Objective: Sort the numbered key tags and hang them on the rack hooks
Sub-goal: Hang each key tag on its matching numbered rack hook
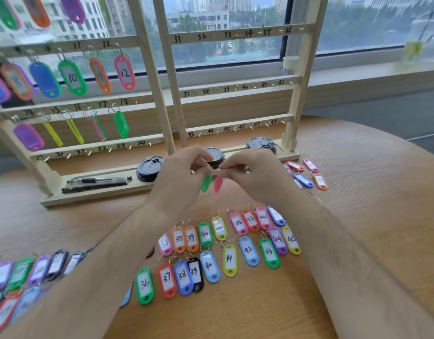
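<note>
Rows of numbered key tags (183, 276) lie near on the table (357, 216), and beyond them, before the rack (147, 69), the left hand (184, 172) pinches a green tag (206, 182) and the right hand (255, 172) a pink tag (218, 183) at their tops, light, stiff plastic probably best held by the ring.

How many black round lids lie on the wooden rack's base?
3. One lid lies right of the pens, one sits partly behind the left hand and right hand, one is near the rack's right post. More may be hidden.
</note>
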